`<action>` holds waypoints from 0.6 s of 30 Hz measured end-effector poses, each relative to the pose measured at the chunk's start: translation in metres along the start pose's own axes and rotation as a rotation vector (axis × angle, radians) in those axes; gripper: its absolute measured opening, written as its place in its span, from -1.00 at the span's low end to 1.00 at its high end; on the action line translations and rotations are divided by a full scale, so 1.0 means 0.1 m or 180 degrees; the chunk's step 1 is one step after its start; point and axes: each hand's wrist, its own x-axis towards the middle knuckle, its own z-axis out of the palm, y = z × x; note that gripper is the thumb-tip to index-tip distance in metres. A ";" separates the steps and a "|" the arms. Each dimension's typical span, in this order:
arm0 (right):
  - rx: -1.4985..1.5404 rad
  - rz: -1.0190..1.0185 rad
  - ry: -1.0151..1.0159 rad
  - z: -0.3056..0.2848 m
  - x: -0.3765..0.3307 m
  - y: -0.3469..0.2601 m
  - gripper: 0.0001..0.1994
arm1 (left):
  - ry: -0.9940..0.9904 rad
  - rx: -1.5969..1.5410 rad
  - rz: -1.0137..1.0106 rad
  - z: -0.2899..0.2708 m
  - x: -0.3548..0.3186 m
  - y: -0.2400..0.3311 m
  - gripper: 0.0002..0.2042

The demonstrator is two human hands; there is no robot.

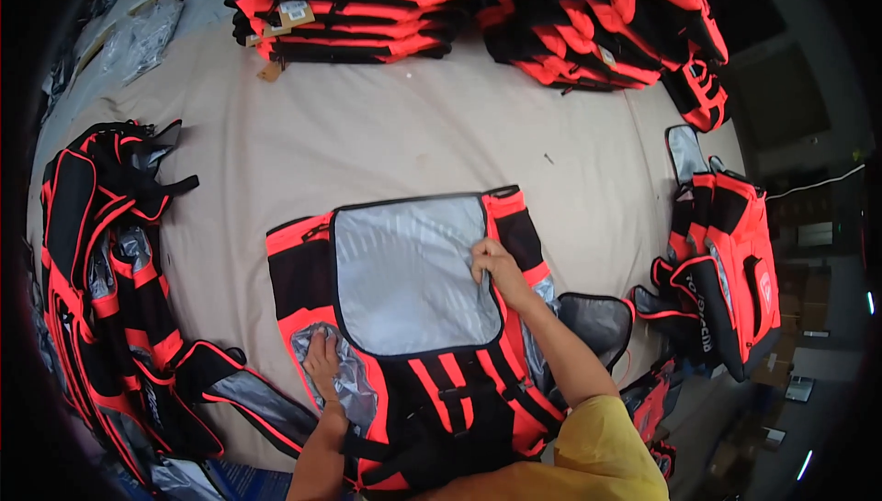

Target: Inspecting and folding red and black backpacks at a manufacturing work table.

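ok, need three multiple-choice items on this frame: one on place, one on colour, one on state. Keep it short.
1. Where does the right hand rest?
A. on the right edge of the grey silvery flap
B. on the folded stack at the far edge
C. on the bare table

2. What colour is the open red-and-black fabric bag mainly?
A. blue and white
B. red and black
C. green

3. How does the flap lie?
A. rolled up
B. zipped shut
C. opened flat, lining up

Answers: 1 A, fingers sit at the flap's right rim. 2 B, red panels with black trim. 3 C, the silver lining faces up. The left hand presses a crinkled silvery patch.
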 end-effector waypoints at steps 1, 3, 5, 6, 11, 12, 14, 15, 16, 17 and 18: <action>0.0199 0.0151 -0.0098 0.01 0.04 -0.04 -0.84 | 0.0188 0.0200 0.0054 0.08 -0.04 -0.10 -0.61; 0.0499 0.0422 -0.0107 -0.04 0.03 -0.03 -0.83 | 0.0277 -0.0132 0.0090 -0.04 -0.03 -0.01 -0.61; 0.0569 0.0431 -0.0147 0.03 0.05 -0.14 -0.82 | 0.0196 -0.0109 0.0020 -0.13 -0.08 -0.01 -0.61; 0.0577 0.0416 -0.0126 0.05 0.07 -0.13 -0.82 | 0.0199 -0.0113 -0.0061 -0.17 -0.04 0.00 -0.61; 0.0084 -0.0160 -0.0181 0.04 0.10 0.06 -0.94 | -0.0053 -0.1235 -0.0999 -0.12 0.21 0.01 -0.78; -0.0173 -0.0239 -0.0292 -0.01 0.13 -0.01 -0.94 | -0.0110 -0.1165 -0.0614 -0.12 0.22 -0.03 -0.78; -0.1976 -0.0949 -0.1422 -0.34 0.43 -0.30 -0.84 | -0.0435 -0.1178 -0.1053 -0.21 0.26 0.04 -0.79; -0.2120 -0.0968 -0.1989 -0.40 0.67 -0.72 -0.75 | -0.0092 -0.0409 -0.0588 -0.28 0.13 0.00 -0.76; -0.1402 -0.1115 -0.1859 -0.60 0.86 -0.83 -0.70 | 0.0215 0.0242 -0.0010 -0.25 0.09 0.02 -0.71; -0.1215 -0.1524 -0.1132 -0.86 1.04 -1.04 -0.76 | 0.0228 0.0221 -0.0003 -0.20 0.12 0.08 -0.71; -0.0161 -0.0726 0.0311 -1.07 1.12 -1.02 -0.81 | 0.0416 0.0304 0.0117 -0.14 0.15 0.16 -0.67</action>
